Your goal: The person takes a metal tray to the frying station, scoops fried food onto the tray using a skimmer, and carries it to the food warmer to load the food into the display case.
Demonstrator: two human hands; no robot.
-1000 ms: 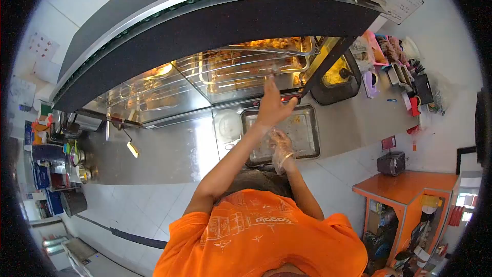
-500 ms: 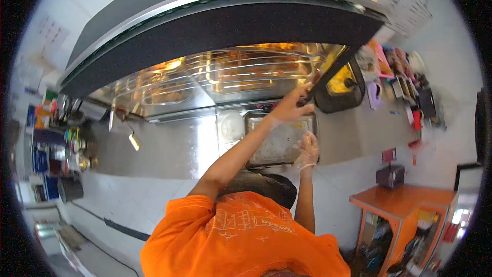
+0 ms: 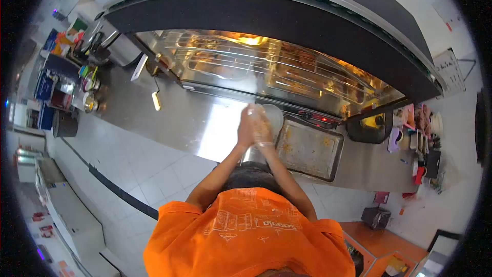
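Note:
My bare left hand (image 3: 246, 127) and my right hand (image 3: 263, 129) are together in front of me over the steel counter. A clear plastic glove covers the right hand. The left fingers are drawn in against the gloved right hand; what lies between them, if anything, is hidden. The right fingers are blurred under the plastic. Just behind the hands is a round, whitish container (image 3: 274, 117), partly covered by them. A shallow metal baking tray (image 3: 310, 149) with brown stains lies to their right, touched by neither hand.
A lit glass display warmer (image 3: 287, 25) with trays of food on racks stands behind the hands. A dark pan (image 3: 366, 132) with yellow contents is at its right end. A utensil with a pale handle (image 3: 156, 101) lies left. An orange table (image 3: 379, 236) stands behind right.
My left hand has left the warmer's right end and come to the gloved right hand. Both hands are now left of the tray. The view has turned left.

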